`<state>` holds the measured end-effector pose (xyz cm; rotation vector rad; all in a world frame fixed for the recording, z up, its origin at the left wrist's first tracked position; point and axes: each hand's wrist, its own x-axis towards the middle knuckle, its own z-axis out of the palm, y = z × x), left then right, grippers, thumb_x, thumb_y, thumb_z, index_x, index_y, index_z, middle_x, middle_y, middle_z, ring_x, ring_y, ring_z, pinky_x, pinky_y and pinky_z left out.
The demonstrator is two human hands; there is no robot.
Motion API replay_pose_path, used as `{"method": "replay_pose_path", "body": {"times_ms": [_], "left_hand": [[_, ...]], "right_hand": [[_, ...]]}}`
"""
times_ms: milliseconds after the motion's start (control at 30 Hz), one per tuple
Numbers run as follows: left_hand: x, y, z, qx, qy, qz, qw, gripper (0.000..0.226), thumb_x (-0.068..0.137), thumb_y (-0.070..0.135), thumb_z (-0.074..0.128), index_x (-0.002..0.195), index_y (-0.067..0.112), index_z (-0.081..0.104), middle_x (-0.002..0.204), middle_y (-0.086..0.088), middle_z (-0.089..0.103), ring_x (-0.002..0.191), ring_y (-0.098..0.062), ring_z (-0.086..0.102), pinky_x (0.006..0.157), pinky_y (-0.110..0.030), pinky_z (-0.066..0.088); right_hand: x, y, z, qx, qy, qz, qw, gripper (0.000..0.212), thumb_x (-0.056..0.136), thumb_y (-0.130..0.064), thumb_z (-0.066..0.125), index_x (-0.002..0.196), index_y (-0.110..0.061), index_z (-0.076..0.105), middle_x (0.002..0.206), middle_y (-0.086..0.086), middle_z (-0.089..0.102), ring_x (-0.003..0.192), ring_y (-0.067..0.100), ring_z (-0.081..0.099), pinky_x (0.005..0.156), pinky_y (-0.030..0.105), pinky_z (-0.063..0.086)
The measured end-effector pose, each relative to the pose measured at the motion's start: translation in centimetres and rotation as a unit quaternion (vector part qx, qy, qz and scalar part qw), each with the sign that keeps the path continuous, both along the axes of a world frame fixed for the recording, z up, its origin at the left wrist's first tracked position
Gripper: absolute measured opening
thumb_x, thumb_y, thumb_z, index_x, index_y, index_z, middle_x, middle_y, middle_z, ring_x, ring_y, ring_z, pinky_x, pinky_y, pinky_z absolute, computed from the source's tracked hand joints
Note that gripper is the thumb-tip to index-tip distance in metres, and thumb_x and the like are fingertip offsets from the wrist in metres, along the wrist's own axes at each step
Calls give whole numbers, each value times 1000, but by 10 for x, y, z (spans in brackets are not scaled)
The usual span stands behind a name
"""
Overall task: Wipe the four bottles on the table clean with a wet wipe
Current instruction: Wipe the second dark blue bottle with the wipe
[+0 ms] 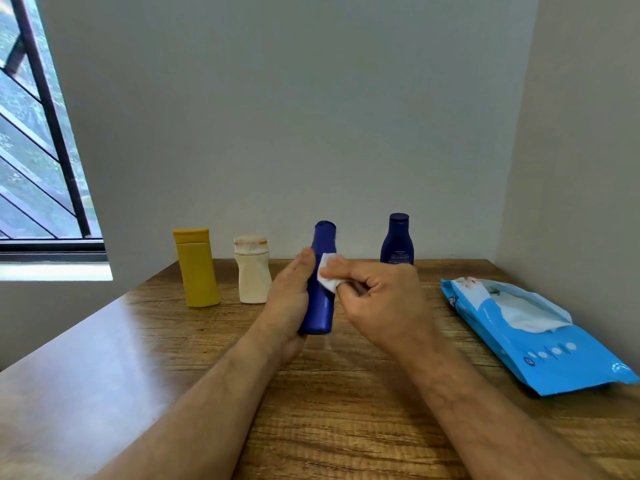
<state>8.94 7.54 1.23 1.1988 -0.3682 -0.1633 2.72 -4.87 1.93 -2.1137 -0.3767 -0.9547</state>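
Both hands work one of four bottles.
Left hand (289, 299) grips blue bottle (320, 282); right hand (381, 299) pinches one wipe (327, 276).

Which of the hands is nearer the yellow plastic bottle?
Left. The left hand, holding the blue bottle, sits just right of the yellow plastic bottle and the cream bottle. The right hand, pressing a white wipe, is farther right.

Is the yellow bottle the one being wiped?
No, the left hand holds the blue bottle while the right hand presses the wipe on it.
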Motion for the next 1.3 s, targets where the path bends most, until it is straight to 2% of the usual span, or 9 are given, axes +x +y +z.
{"method": "replay_pose_path", "body": {"times_ms": [200, 300, 433, 533, 667, 900, 1033, 1133, 1300], "left_hand": [[6, 5, 3, -107, 82, 6, 991, 46, 101, 49, 47, 113, 7, 60, 72, -5, 65, 62, -15, 64, 59, -30, 56], [0, 2, 3, -67, 68, -50, 994, 48, 96, 54, 50, 94, 10, 70, 79, -9, 66, 74, -19, 63, 71, -34, 49], [0, -1, -3, -24, 55, -99, 993, 48, 91, 55, 60, 109, 13, 74, 95, -12, 66, 76, -23, 58, 63, -36, 45], [-3, -2, -3, -19, 59, -97, 993, 43, 93, 51, 59, 105, 13, 75, 91, -13, 67, 72, -23, 59, 61, -37, 47], [2, 1, -5, -36, 25, -63, 997, 50, 89, 51, 55, 116, 14, 72, 99, -14, 71, 91, -28, 59, 78, -40, 49], [3, 0, -10, 89, -122, -57, 987, 41, 100, 53, 43, 125, 26, 62, 100, -10, 64, 79, -22, 57, 63, -39, 48], [3, -5, -15, 196, -226, -8, 954, 42, 93, 54, 44, 133, 45, 53, 114, 15, 65, 92, -8, 60, 78, -33, 47], [0, -6, -16, 214, -304, 50, 927, 47, 97, 49, 45, 143, 40, 46, 130, 15, 60, 116, -5, 58, 99, -31, 48], [0, -7, -16, 237, -372, 132, 888, 53, 98, 53, 44, 148, 36, 39, 125, 9, 56, 108, -10, 58, 94, -33, 53]], "right_hand": [[6, 9, -4, -78, -17, 31, 996, 28, 90, -17, 65, 117, -25, 71, 116, -8, 71, 108, 0, 64, 96, 19, 50], [6, 7, -2, -16, -19, 31, 999, 24, 94, -22, 62, 117, -27, 71, 108, -10, 73, 97, -1, 66, 86, 17, 54], [3, -2, 2, 32, -10, -11, 999, 24, 96, -24, 60, 117, -31, 69, 101, -12, 69, 87, -2, 62, 70, 5, 48], [5, -7, 2, 16, -23, -38, 999, 26, 96, -23, 60, 119, -32, 68, 111, -11, 68, 95, -3, 61, 75, 4, 49], [5, -4, 0, -80, 3, -18, 997, 26, 96, -29, 58, 120, -33, 66, 118, -7, 68, 104, 4, 62, 88, 18, 54], [4, -4, 3, -50, -74, -94, 992, 27, 95, -23, 59, 122, -24, 67, 119, -8, 69, 110, 2, 60, 95, 16, 49], [8, -15, 6, 9, -95, -149, 984, 27, 95, -20, 60, 121, -21, 67, 122, -5, 68, 115, 5, 59, 99, 29, 51], [8, -14, 6, 7, -137, -168, 976, 26, 93, -15, 62, 118, -17, 69, 125, 0, 60, 109, 2, 52, 92, 16, 49], [6, -13, 6, 29, -155, -179, 971, 27, 93, -14, 61, 119, -15, 68, 107, -1, 64, 94, 3, 57, 81, 9, 50]]}}
